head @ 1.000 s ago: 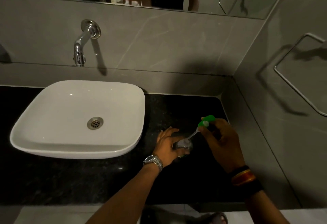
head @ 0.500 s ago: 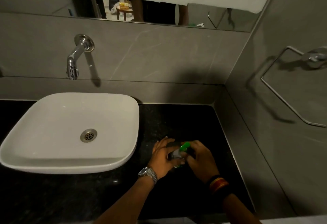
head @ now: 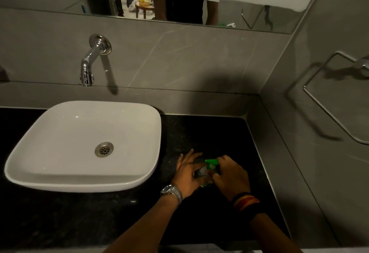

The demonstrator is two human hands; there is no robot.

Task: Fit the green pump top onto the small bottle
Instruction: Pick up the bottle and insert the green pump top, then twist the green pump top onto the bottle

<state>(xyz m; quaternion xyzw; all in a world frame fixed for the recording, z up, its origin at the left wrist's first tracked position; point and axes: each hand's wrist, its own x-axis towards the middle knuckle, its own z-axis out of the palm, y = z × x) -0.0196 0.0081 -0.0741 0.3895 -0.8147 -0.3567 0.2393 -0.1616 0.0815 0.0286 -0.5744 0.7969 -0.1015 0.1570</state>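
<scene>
A small clear bottle (head: 202, 173) stands on the black counter (head: 199, 133), right of the basin. My left hand (head: 188, 173) wraps around its body from the left. The green pump top (head: 212, 163) sits on the bottle's neck, its nozzle pointing left. My right hand (head: 229, 175) grips the pump's collar from the right and covers most of it. The lower part of the bottle is hidden between my fingers. Whether the pump is fully seated cannot be told.
A white basin (head: 83, 177) sits on the counter to the left, with a chrome tap (head: 89, 65) on the wall above it. Grey tiled walls close the back and right. A metal towel ring (head: 323, 101) hangs on the right wall. A mirror runs along the top.
A second ago my right hand held the pump tilted above the bottle with its tube entering the neck. The pump has since come down onto the bottle, and both hands have closed around it.
</scene>
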